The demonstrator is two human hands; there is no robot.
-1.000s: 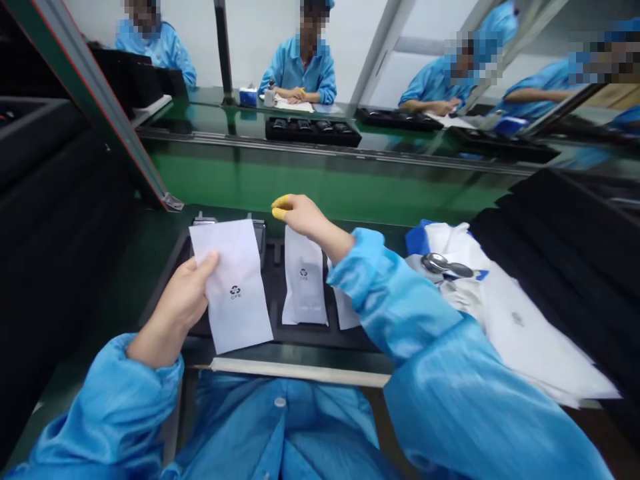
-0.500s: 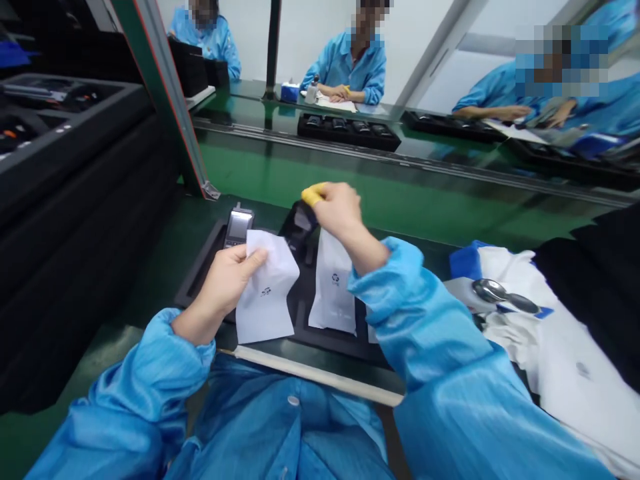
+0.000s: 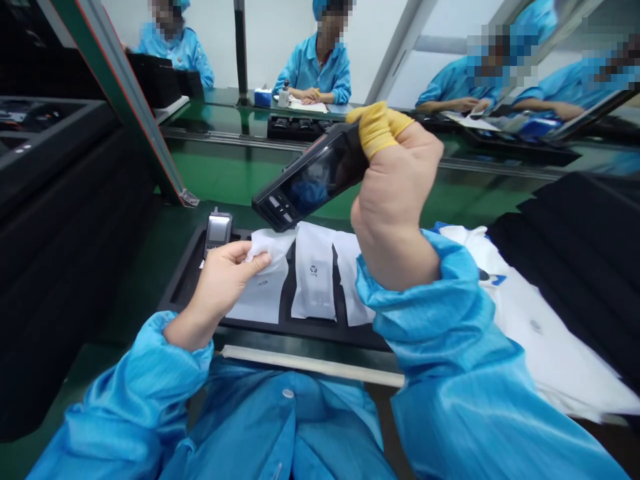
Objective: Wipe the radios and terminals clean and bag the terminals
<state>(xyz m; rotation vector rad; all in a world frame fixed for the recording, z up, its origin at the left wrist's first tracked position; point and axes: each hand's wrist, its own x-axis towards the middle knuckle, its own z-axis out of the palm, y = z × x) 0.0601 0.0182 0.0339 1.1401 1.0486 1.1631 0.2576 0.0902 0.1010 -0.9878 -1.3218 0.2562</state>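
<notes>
Head view: at left, a small black handheld device with a pale screen (image 3: 219, 229), set in a black foam tray (image 3: 181, 285). With the bare left hand (image 3: 223, 275), pinching the upper end of a flat white printed bag (image 3: 260, 303) over the tray. Just above — tilted, in mid-air — a black rectangular handset with a glossy screen (image 3: 317, 177), gripped at one end by the right hand (image 3: 395, 170) (yellow coverings (image 3: 379, 130) on the fingers).

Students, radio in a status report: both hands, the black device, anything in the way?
Right hand gripping black device, tilted, above dark tray. Left hand pinching white bag near its top. No obstruction seen between black device and white bag.
</notes>
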